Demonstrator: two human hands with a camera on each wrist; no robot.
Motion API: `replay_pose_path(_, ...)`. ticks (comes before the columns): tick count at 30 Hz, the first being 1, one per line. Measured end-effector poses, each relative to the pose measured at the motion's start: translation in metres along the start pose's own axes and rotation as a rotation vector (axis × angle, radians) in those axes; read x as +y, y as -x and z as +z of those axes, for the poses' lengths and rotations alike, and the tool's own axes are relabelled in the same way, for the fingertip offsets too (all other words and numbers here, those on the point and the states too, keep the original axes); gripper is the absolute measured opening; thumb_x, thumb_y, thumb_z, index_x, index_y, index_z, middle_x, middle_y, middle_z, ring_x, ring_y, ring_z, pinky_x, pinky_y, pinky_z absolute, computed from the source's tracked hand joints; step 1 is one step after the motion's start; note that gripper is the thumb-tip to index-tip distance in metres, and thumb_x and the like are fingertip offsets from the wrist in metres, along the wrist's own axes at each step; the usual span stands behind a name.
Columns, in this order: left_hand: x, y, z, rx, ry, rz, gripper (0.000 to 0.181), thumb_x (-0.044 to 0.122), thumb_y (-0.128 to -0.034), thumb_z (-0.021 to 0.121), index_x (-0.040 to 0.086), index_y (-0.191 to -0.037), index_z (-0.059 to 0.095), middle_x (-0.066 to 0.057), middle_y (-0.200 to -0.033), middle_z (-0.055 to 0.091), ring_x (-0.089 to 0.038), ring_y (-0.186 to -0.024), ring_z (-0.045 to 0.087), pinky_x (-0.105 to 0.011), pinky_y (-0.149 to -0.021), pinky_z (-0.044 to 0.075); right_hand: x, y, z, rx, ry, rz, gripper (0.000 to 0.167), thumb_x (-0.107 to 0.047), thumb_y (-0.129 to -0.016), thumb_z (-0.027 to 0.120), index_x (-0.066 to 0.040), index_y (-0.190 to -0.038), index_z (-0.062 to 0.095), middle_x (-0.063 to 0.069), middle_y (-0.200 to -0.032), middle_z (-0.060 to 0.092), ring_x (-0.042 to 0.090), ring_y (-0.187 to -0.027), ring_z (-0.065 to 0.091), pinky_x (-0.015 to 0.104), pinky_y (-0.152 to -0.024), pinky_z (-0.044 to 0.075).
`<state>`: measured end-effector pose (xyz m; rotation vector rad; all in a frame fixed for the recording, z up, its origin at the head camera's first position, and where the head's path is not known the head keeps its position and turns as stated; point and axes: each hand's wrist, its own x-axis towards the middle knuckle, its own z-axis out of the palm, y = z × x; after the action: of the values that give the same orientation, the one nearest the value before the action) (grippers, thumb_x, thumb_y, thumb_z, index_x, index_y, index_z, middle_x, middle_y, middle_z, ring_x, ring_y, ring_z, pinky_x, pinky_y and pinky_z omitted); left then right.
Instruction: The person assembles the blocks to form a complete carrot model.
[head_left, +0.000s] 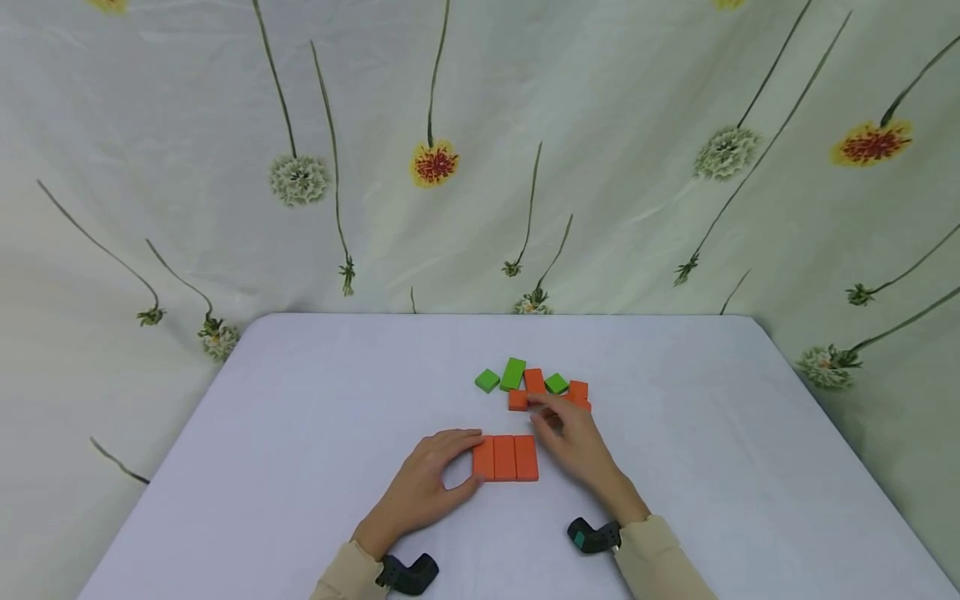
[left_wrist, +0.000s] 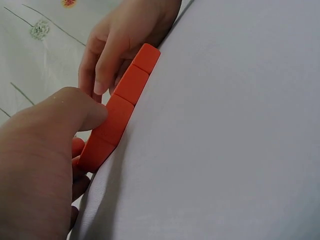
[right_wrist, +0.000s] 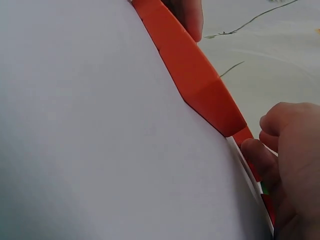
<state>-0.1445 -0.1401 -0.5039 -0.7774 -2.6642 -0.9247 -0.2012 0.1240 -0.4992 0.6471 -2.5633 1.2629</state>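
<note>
Three flat orange blocks [head_left: 505, 458] stand side by side in a row on the table. My left hand [head_left: 427, 479] holds the row at its left end, thumb on the near edge and fingers on the far edge. In the left wrist view, the thumb presses against the face of an orange block [left_wrist: 120, 119]. Beyond the row, my right hand [head_left: 577, 446] reaches to the loose blocks, its fingertips beside a small orange block [head_left: 517, 401]; whether they touch it I cannot tell. Its fingers partly cover other orange blocks [head_left: 578, 389].
Behind the right hand lie a longer green block [head_left: 513, 373], a green square block [head_left: 487, 381], another green block [head_left: 557, 383] and an upright-lying orange block [head_left: 534, 380]. A white cloth covers the table [head_left: 337, 383]. A flower-printed curtain [head_left: 600, 167] hangs behind its far edge.
</note>
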Motion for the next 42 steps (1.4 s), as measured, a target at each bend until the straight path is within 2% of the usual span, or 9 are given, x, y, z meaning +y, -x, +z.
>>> replay_pose_path(4, -0.001, -0.001, 0.001, 0.002, -0.001, 0.015, 0.051, 0.030, -0.0893, 0.080, 0.017, -0.136, 0.067, 0.002, -0.140, 0.065, -0.020, -0.131, 0.059, -0.048, -0.106, 0.051, -0.004, -0.007, 0.005, -0.002, 0.024, 0.021, 0.036, -0.007, -0.096, 0.070, -0.010, -0.131, 0.068, 0.002, -0.115, 0.073, 0.013, -0.088, 0.068, 0.029, -0.079, 0.060)
replay_pose_path(10, 0.000, -0.001, -0.001, -0.006, 0.006, 0.000, 0.050, 0.031, -0.0903, 0.080, 0.018, -0.137, 0.066, 0.003, -0.141, 0.065, -0.019, -0.132, 0.058, -0.047, -0.107, 0.051, -0.006, -0.014, 0.010, -0.015, 0.080, 0.037, 0.038, -0.007, -0.095, 0.072, -0.010, -0.133, 0.067, 0.003, -0.115, 0.070, 0.012, -0.084, 0.063, 0.026, -0.075, 0.057)
replay_pose_path(16, 0.001, -0.001, -0.002, -0.002, 0.004, 0.011, 0.050, 0.030, -0.0904, 0.079, 0.017, -0.137, 0.066, 0.001, -0.140, 0.066, -0.020, -0.132, 0.059, -0.047, -0.107, 0.051, -0.007, -0.016, 0.011, -0.009, 0.103, 0.063, 0.038, -0.011, -0.094, 0.075, -0.010, -0.132, 0.069, 0.004, -0.116, 0.066, 0.012, -0.084, 0.060, 0.025, -0.074, 0.055)
replay_pose_path(23, 0.002, -0.001, -0.003, -0.004, -0.001, 0.002, 0.050, 0.031, -0.0903, 0.079, 0.017, -0.137, 0.066, 0.002, -0.140, 0.066, -0.021, -0.132, 0.059, -0.048, -0.107, 0.051, -0.006, -0.017, 0.011, -0.017, 0.115, 0.084, 0.038, -0.012, -0.094, 0.075, -0.011, -0.132, 0.069, 0.003, -0.115, 0.068, 0.010, -0.082, 0.058, 0.024, -0.072, 0.053)
replay_pose_path(27, 0.002, 0.000, -0.003, -0.004, -0.004, 0.000, 0.050, 0.030, -0.0908, 0.079, 0.017, -0.137, 0.066, 0.002, -0.140, 0.065, -0.022, -0.132, 0.058, -0.049, -0.107, 0.051, -0.005, -0.016, 0.011, -0.014, 0.105, 0.073, 0.035, -0.012, -0.095, 0.075, -0.010, -0.130, 0.071, 0.003, -0.111, 0.069, 0.011, -0.081, 0.058, 0.024, -0.071, 0.054)
replay_pose_path(32, 0.000, 0.001, -0.002, -0.007, -0.007, -0.006, 0.050, 0.031, -0.0908, 0.079, 0.017, -0.137, 0.066, 0.002, -0.140, 0.065, -0.022, -0.133, 0.058, -0.049, -0.108, 0.050, -0.005, -0.014, 0.012, 0.026, 0.066, 0.052, 0.031, -0.011, -0.093, 0.077, -0.010, -0.124, 0.073, 0.001, -0.105, 0.070, 0.012, -0.084, 0.063, 0.026, -0.075, 0.058)
replay_pose_path(37, 0.001, 0.002, -0.003, -0.008, -0.001, -0.011, 0.049, 0.030, -0.0908, 0.079, 0.017, -0.137, 0.066, 0.002, -0.140, 0.065, -0.023, -0.133, 0.058, -0.050, -0.108, 0.049, -0.006, -0.010, 0.011, 0.064, 0.009, 0.046, 0.030, -0.012, -0.092, 0.078, -0.014, -0.122, 0.075, -0.002, -0.104, 0.069, 0.012, -0.091, 0.064, 0.029, -0.081, 0.059)
replay_pose_path(42, 0.000, 0.002, -0.002, -0.008, -0.006, -0.009, 0.050, 0.029, -0.0908, 0.079, 0.018, -0.137, 0.066, 0.002, -0.140, 0.065, -0.022, -0.132, 0.058, -0.049, -0.107, 0.051, -0.005, -0.004, 0.009, 0.090, -0.025, 0.014, 0.029, -0.014, -0.092, 0.078, -0.018, -0.120, 0.075, -0.004, -0.109, 0.070, 0.012, -0.096, 0.063, 0.031, -0.082, 0.059)
